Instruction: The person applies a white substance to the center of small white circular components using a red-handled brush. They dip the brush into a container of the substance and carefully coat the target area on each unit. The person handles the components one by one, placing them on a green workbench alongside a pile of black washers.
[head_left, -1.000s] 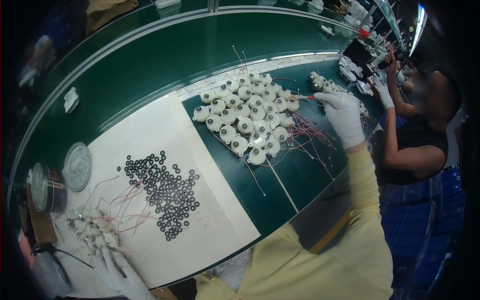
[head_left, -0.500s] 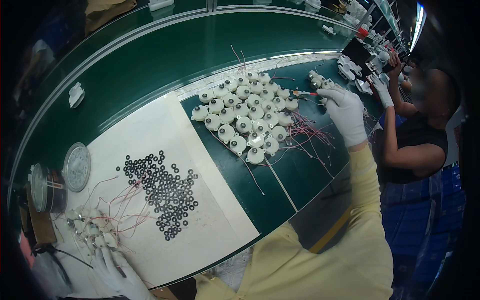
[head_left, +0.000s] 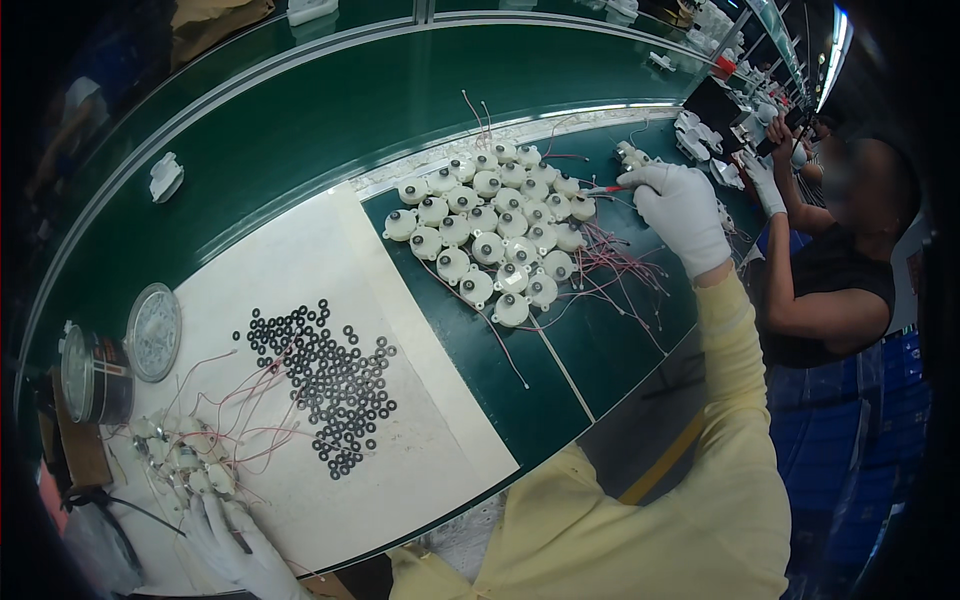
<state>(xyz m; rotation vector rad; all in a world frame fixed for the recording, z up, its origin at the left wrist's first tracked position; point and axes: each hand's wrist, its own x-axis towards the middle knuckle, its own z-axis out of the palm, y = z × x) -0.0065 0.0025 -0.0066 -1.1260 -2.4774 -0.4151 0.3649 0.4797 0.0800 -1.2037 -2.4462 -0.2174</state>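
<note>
My gloved right hand (head_left: 680, 215) is closed on a slim red-handled tool (head_left: 608, 189), possibly a small brush. Its tip reaches the right edge of a cluster of round white motors (head_left: 515, 225) with black shafts on top. Thin pink and white wires (head_left: 620, 260) trail from the cluster. At the lower left, my gloved left hand (head_left: 235, 550) has its fingers stretched toward a heap of similar white motors (head_left: 185, 460), fingertips against the nearest ones. A thin dark strip shows by these fingers; I cannot tell what it is.
Many small black rings (head_left: 335, 390) lie on the white sheet (head_left: 420, 400). A can (head_left: 95, 375) and a round lid (head_left: 155, 330) stand at left. White parts ride the green belt (head_left: 300, 150) behind. A co-worker (head_left: 840, 240) works at right, near white housings (head_left: 700, 135).
My right hand has shifted a little left with the red-handled tool, closer to the motor cluster. A white part on the belt has moved slightly right. The left hand stays in place.
</note>
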